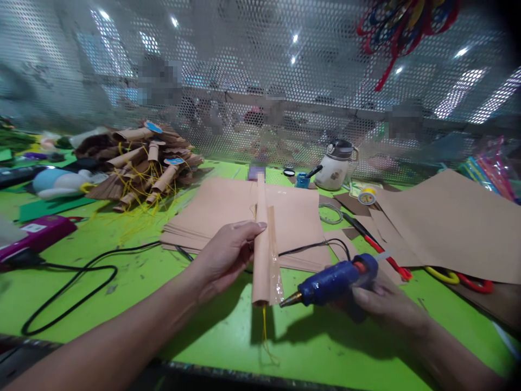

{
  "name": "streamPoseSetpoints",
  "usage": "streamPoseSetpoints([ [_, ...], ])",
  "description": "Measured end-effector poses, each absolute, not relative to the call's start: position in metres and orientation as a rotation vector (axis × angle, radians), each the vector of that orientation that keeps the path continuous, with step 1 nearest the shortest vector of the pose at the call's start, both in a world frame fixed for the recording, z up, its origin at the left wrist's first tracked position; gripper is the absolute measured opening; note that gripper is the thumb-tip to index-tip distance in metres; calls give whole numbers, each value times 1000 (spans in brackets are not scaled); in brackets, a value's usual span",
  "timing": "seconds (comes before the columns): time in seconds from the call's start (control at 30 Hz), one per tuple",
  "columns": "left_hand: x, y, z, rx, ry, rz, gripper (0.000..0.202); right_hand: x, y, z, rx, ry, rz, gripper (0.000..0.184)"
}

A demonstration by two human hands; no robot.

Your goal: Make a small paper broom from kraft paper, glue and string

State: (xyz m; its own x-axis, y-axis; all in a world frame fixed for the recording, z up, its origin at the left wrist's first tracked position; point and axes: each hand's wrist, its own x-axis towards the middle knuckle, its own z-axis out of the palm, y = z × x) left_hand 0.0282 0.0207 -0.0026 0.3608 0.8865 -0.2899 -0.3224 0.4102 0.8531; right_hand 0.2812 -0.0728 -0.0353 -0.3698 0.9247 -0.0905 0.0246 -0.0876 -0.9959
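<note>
In the middle of the head view, my left hand (228,252) is closed around a rolled brown paper tube (261,260), the thumb on its upper side. Along the tube's right side a loose paper flap (275,277) carries a shiny strip of glue. Yellow string (265,331) hangs from the tube's near end. My right hand (378,298) grips a blue glue gun (334,282), its metal nozzle close beside the lower corner of the flap. Whether nozzle and paper touch, I cannot tell. Beneath the tube lies a stack of brown paper sheets (195,212).
Finished rolled paper pieces with yellow strings (150,168) are piled at left. A black cord (109,266) crosses the green table (122,304). Scissors (476,283) and large brown paper (456,222) lie right. A white jug (331,168) stands before the perforated metal screen (228,81).
</note>
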Motion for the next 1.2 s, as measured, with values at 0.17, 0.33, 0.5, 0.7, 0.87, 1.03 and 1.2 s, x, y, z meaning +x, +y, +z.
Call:
streamPoseSetpoints([
  [0.17,30,19,-1,807,844,883,7,279,-69,-39,-1058,-1423,1555,37],
  [0.33,29,18,0,799,841,850,7,277,-63,-37,-1005,-1441,1453,33],
  [0.5,31,16,1,829,830,834,8,277,-63,-33,-957,-1406,1350,30],
  [0.7,31,18,-5,851,822,848,11,283,-68,-38,-1064,-1496,1487,37],
  [0.87,30,17,-7,875,813,837,13,281,-65,-38,-1162,-1525,1417,39],
  [1.03,31,14,-4,903,800,812,13,280,-57,-34,-1192,-1427,1210,36],
  [1.2,32,13,-3,973,797,816,25,284,-51,-42,-1196,-1225,1066,30],
])
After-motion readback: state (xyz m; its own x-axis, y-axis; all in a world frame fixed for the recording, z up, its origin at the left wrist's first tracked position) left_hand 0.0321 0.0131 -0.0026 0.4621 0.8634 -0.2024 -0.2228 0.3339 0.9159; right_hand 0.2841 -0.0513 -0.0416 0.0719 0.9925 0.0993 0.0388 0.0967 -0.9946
